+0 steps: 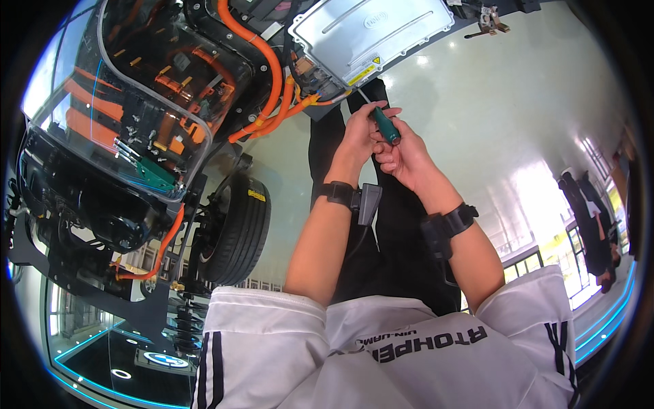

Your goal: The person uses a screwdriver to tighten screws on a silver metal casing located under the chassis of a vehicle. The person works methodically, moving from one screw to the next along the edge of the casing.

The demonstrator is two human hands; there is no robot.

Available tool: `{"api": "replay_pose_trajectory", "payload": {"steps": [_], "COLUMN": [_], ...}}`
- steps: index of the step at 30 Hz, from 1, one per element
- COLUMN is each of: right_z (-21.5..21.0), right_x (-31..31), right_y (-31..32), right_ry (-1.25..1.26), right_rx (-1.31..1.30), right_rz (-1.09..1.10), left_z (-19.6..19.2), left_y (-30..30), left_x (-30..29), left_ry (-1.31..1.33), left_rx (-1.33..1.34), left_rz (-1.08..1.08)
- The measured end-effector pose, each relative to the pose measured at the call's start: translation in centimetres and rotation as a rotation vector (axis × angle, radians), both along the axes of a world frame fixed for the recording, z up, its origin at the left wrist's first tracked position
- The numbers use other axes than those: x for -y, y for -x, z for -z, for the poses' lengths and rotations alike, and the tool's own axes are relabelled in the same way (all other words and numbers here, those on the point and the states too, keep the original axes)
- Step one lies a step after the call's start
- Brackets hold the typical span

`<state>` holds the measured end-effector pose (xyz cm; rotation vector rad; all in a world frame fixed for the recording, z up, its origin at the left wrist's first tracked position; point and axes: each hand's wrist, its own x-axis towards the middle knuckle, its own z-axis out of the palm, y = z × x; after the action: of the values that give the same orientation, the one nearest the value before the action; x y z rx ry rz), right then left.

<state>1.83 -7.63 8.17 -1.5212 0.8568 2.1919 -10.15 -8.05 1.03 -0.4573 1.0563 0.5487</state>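
A screwdriver with a dark green handle point(386, 126) is held in front of me, its thin shaft pointing up and away toward the near edge of a silver metal housing point(371, 41). My right hand point(407, 151) is closed around the handle from the right. From the left, my left hand point(359, 133) closes its fingers at the front of the handle, near the shaft. Whether the tip touches the housing's edge, I cannot tell. Beside the tip, orange cables point(300, 105) run into connectors at the housing's left corner.
On the left stands an exposed vehicle chassis with a see-through cover point(102, 116) over orange parts. A black tyre point(236, 232) is below it. Thick orange cable point(262, 54) curves between chassis and housing. Small metal parts point(489, 22) lie beyond the housing. Another person point(589, 218) is far right.
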Motion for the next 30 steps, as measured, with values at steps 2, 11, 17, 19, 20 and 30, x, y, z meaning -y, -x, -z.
{"api": "replay_pose_trajectory", "payload": {"steps": [2,11,17,19,20,30], "right_z": [-0.9,-0.8,-1.9,-1.3,-1.3,-1.5], "right_x": [-1.4,-2.3,-1.4,-1.7,-2.1,-2.1], "right_y": [0.8,0.9,2.8,1.6,1.4,1.2], "right_ry": [-0.094,0.048,-0.239,0.007,0.013,-0.030], "right_rx": [0.200,-0.043,0.398,0.039,-0.024,0.201], "right_rz": [-0.378,0.032,-0.503,0.036,0.056,-0.285], "left_z": [0.1,0.2,1.1,0.8,0.6,0.3], "left_y": [-0.1,0.4,0.4,0.7,0.8,1.0], "left_x": [0.2,0.1,-0.3,-0.3,-0.3,-0.4], "left_ry": [0.028,0.019,-0.117,-0.044,-0.041,-0.090], "left_rx": [0.025,0.001,-0.165,-0.032,0.000,0.003], "left_rz": [-0.096,0.001,0.282,0.083,0.033,0.019]}}
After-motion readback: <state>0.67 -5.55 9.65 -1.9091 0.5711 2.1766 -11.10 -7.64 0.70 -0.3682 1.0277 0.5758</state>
